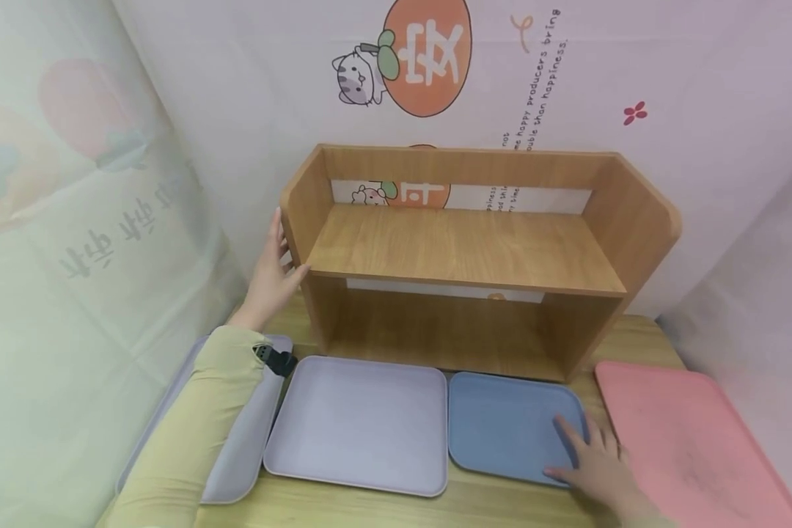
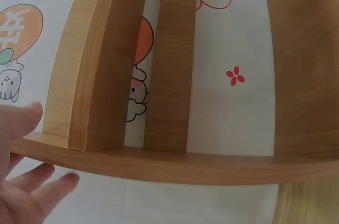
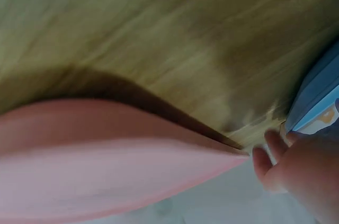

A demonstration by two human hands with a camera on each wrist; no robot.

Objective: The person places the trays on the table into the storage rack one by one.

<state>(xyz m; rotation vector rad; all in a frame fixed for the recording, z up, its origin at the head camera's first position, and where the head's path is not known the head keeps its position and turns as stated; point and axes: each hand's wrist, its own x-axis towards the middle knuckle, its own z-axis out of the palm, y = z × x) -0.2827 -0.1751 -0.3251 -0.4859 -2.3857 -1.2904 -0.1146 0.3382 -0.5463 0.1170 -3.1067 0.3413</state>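
Observation:
A two-tier wooden shelf (image 1: 462,246) stands upright at the back of the table. My left hand (image 1: 273,275) grips its left side panel (image 2: 201,168), thumb toward the front and inside, the other fingers around the outer face. In the left wrist view that left hand (image 2: 24,171) straddles the panel's edge. Over the right rim of a blue tray (image 1: 501,433) is my right hand (image 1: 597,462), fingers spread. Its thumb and one finger extend over the tray, while the others lie outside the rim. The right wrist view shows the right hand (image 3: 304,173) beside the blue tray's edge (image 3: 315,83).
A lilac tray (image 1: 359,425) lies left of the blue one, in front of the shelf. Farther left, another lilac tray (image 1: 237,455) is partly covered by my sleeve. A pink tray (image 1: 693,440) lies at the right. Printed cloth (image 1: 251,66) hangs behind and at the sides.

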